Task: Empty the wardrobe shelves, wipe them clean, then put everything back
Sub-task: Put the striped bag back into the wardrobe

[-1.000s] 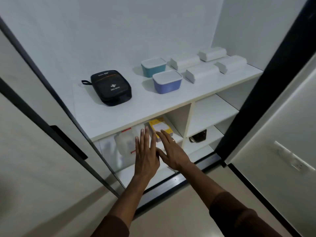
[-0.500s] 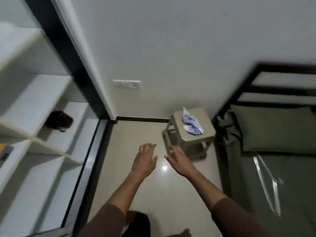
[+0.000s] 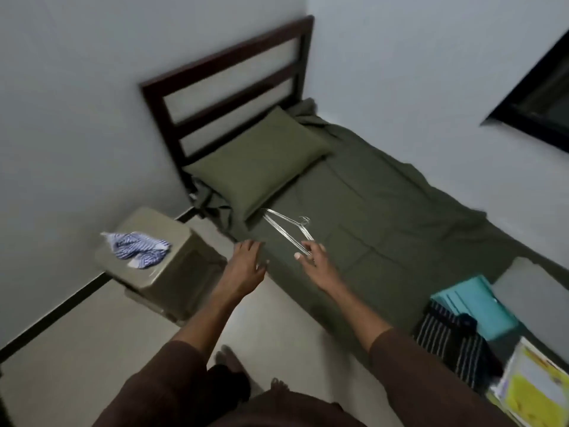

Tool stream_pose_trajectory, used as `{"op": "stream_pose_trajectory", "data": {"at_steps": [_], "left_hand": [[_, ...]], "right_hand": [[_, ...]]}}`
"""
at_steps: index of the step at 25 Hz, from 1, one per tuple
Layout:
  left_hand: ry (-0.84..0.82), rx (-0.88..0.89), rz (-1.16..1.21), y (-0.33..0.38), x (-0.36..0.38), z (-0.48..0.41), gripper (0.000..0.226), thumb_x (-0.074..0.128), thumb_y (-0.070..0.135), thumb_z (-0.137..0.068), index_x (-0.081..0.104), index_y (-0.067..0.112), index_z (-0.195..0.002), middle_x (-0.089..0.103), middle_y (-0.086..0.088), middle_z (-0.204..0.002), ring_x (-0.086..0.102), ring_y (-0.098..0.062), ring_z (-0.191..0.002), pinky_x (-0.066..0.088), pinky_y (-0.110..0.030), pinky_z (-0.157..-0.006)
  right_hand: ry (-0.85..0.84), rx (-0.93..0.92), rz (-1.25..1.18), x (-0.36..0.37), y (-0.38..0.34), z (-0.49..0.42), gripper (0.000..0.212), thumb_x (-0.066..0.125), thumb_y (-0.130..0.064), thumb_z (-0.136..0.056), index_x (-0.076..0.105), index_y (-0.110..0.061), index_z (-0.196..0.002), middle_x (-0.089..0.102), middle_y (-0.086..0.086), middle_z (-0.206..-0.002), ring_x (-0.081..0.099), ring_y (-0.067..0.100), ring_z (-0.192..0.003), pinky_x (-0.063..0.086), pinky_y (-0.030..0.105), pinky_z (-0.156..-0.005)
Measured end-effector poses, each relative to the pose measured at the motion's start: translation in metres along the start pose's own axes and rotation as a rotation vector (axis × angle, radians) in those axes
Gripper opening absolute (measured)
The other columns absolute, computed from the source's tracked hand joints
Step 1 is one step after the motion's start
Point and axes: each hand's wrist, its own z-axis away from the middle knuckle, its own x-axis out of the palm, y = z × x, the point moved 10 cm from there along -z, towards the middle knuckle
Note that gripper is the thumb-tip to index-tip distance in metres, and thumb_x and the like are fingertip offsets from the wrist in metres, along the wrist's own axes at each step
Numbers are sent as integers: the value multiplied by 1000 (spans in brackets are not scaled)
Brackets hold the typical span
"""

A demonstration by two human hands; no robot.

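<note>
Head view: wire hangers (image 3: 288, 231) near bed (image 3: 385, 211) front edge by pillow (image 3: 258, 158), light, springy, tangle-prone, best pinched at hooks; right hand (image 3: 318, 265) touching them, left hand (image 3: 246, 265) beside, both with fingers spread, holding nothing; striped cloth (image 3: 138, 249) on stool (image 3: 172, 272), folded clothes (image 3: 471, 306) toward foot corner.

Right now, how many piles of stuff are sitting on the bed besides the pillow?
2: wire hangers lying just below the pillow, and folded clothes and papers at the near right. More may lie out of frame.
</note>
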Motion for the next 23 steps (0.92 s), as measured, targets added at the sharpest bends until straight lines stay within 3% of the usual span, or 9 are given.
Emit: {"op": "stream_pose_trajectory", "data": {"at_steps": [3,8,12,18,23], "left_hand": [[-114,89,-15,41,42,-53,55,62,28,-96,46,14,-147,47,-9,-145,36,-28,-134,41,-41,-108],[-388,282,-10,110,127,-125,53,66,23,-94,51,9,-143,51,-15,-138,42,-35,-130,38,-41,-108],[-564,409,-39,163,187,-157,52,67,22,-94,52,7,-141,53,-19,-138,47,-39,-129,36,-40,-109],[-804,542,-55,260,277,-137,54,68,19,-93,50,6,-143,54,-22,-137,49,-38,-130,39,-39,-110],[-832,511,-81,321,348,-117,54,68,25,-89,56,5,-137,63,-22,-126,59,-39,-119,47,-41,-101]], "right_hand": [[77,167,-102,-39,61,-3,45,59,-36,-99,50,-18,-139,51,4,-136,60,19,-114,45,27,-94],[269,460,-179,-96,151,25,48,61,-39,-97,50,-19,-139,54,5,-136,58,19,-119,45,33,-103],[335,579,-190,-140,190,56,53,57,-44,-98,45,-20,-144,51,3,-141,54,18,-123,42,30,-98],[504,789,-376,-179,272,139,56,64,-32,-97,43,-9,-144,49,14,-143,54,22,-124,43,25,-93],[524,900,-447,-217,376,197,55,67,-29,-95,46,-8,-142,55,16,-133,58,28,-115,47,31,-86]]}}
